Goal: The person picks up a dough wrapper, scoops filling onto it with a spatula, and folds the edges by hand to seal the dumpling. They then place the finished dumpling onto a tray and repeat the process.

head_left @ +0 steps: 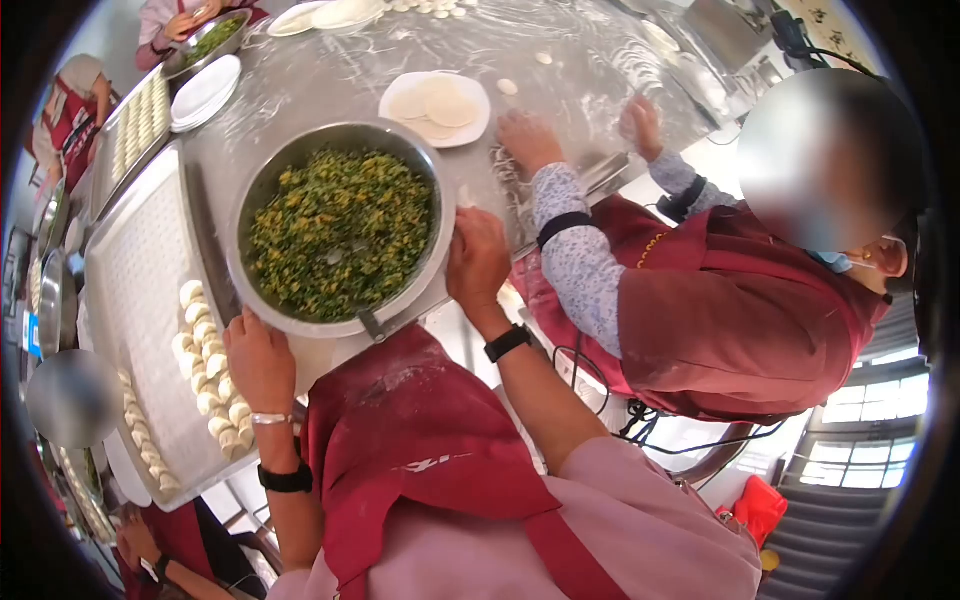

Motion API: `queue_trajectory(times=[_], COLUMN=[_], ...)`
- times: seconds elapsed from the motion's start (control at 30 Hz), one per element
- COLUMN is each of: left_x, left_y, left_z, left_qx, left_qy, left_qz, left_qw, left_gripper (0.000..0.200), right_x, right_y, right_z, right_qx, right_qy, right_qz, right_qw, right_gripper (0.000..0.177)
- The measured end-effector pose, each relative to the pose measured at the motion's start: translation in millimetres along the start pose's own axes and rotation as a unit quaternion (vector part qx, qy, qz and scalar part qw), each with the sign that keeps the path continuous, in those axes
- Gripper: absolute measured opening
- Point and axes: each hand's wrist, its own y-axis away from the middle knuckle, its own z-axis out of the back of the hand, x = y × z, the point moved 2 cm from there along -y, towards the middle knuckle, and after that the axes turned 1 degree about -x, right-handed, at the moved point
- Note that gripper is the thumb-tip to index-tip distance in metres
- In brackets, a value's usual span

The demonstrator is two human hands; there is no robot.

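A large metal bowl (300, 324) of chopped greens (335, 220) with yellow bits sits at the table's near edge. My left hand (258, 358) grips its lower left rim, fingers partly hidden beneath it. At the right side, my right hand (478, 258) holds the rim, its fingertips curled out of sight. A metal spoon handle (372, 326) juts over the near rim between my hands. Left of the bowl lies a white perforated tray (140, 250) with rows of dumplings (212, 375). Behind the bowl is a white plate (480, 112) of round wrappers (437, 105).
Close on my right, a person in a red apron (730, 300) has both hands at the floured metal table (590, 80). Another tray of dumplings (140, 125), stacked white plates (207, 92) and a second filling bowl (240, 45) stand farther left, with more people around.
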Motion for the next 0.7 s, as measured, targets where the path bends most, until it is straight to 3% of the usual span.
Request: queue_trajectory(times=[0.03,0.1,0.2,0.7], left_x=[-2,1,-2,-2], left_y=[0,-1,-3,-6], left_z=[-1,-5,-1,0], left_qx=[-0.031,0.015,0.005,-0.02], left_qy=[0.011,-0.001,0.013,0.138], left_qz=[-0.032,-0.022,-0.016,-0.012], left_qw=[0.999,1.0,1.0,0.99], left_gripper=[0.038,0.031,0.025,0.017], right_x=[-1,-3,-3,2], right_y=[1,2,2,0], right_z=[-1,-2,-3,3], right_qx=[0.001,-0.002,-0.005,-0.022], right_qy=[-0.004,-0.009,-0.014,0.03], right_qz=[-0.003,0.0,-0.008,-0.003], right_qw=[1.0,1.0,1.0,0.999], right_gripper=[0.024,0.024,0.024,0.022])
